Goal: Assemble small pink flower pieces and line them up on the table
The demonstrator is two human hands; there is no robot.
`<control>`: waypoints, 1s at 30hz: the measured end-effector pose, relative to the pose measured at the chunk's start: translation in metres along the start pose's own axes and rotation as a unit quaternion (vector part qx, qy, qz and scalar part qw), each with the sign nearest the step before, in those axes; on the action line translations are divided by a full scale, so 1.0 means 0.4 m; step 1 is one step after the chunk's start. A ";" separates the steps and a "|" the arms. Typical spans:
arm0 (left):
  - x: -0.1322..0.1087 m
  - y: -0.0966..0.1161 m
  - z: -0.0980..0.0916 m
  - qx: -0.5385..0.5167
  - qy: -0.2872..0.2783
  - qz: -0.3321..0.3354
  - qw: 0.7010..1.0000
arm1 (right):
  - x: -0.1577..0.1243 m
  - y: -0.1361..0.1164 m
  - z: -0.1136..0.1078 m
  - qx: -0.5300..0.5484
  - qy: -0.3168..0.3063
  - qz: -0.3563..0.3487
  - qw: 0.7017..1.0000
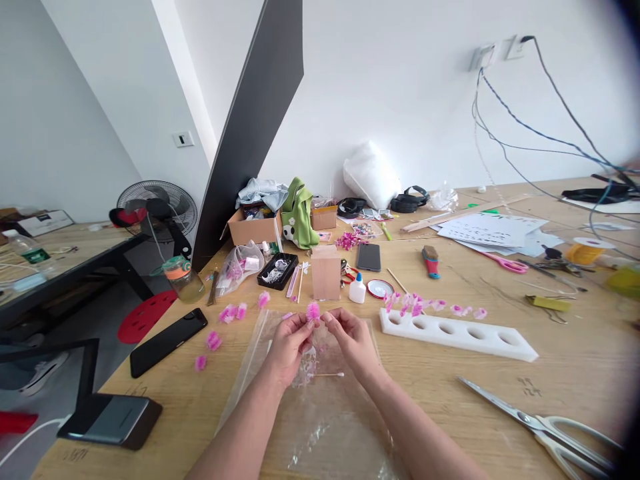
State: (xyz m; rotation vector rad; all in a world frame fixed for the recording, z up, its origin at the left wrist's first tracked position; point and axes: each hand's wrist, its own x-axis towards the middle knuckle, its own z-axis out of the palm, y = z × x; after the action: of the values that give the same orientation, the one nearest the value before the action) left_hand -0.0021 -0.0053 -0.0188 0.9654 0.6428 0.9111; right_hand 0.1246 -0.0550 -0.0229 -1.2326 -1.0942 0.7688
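My left hand (289, 345) pinches a small fluffy pink flower (313, 311) between thumb and fingertips, held up over a clear plastic bag (330, 427) lying flat on the table. My right hand (353, 339) is just right of it, thumb and fingers pressed together close to the flower. Whether a thin piece sits in that pinch is too small to tell. Below the hands, a cotton swab (327, 375) rests on the bag. Several similar pink tufts (213, 341) lie on the table to the left. Pink petal pieces (413, 304) run along a white foam block (465, 337) with round holes.
A wooden block (326, 273) stands beyond my hands, near a glue bottle (357, 289) and a black tray (278, 270). Large scissors (537, 421) lie at right. A black phone (169, 342) and a dark device (111, 419) are near the left edge. Papers (493, 230) lie far right.
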 end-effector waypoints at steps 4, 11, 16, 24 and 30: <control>-0.002 -0.005 0.002 0.024 -0.004 -0.006 1.000 | 0.006 0.001 -0.001 0.061 -0.005 0.027 0.998; -0.006 -0.005 0.000 0.046 -0.020 -0.025 0.998 | 0.007 0.011 0.002 0.143 -0.035 0.050 0.988; -0.005 -0.010 -0.002 0.045 -0.025 -0.026 0.998 | 0.006 0.000 0.003 0.157 -0.017 0.053 0.986; -0.002 -0.016 -0.003 0.040 -0.034 -0.029 0.998 | 0.009 0.005 0.002 0.160 -0.005 0.040 0.986; -0.004 -0.015 -0.003 0.050 -0.023 -0.045 0.997 | 0.009 0.009 0.002 0.146 0.011 0.020 0.989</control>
State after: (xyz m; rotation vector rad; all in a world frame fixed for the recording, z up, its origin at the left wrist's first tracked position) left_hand -0.0014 -0.0079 -0.0247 1.0349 0.6913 0.7807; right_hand 0.1252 -0.0504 -0.0256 -1.0136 -0.9034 0.9097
